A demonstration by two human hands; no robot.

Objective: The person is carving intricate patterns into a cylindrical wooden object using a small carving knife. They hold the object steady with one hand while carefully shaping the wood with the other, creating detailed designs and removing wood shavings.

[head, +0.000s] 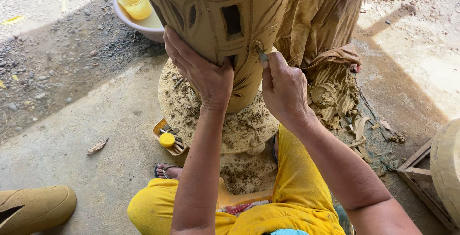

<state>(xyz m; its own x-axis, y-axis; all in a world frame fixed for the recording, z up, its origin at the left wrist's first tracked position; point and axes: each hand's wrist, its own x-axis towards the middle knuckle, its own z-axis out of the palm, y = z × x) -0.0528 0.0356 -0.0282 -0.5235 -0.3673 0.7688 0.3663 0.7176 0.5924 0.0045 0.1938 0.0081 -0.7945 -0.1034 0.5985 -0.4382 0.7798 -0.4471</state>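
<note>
a small carving tool [262, 56] is pinched in the right hand [283, 90] fingers, tip set leftward against the upright clay vase [225, 19] on the round turntable [177, 108]; the left hand [203, 74] is spread flat on the wall, grasping nothing.

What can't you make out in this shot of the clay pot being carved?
Head view:
- Pot: its top is cut off by the upper edge.
- Tool: only a bit shows; the right hand covers the rest.
- Left hand: its fingers hide the carving beneath.
- Basin: partly behind the pot.
- Tray: half under the wheel, its tools too small to tell.
</note>
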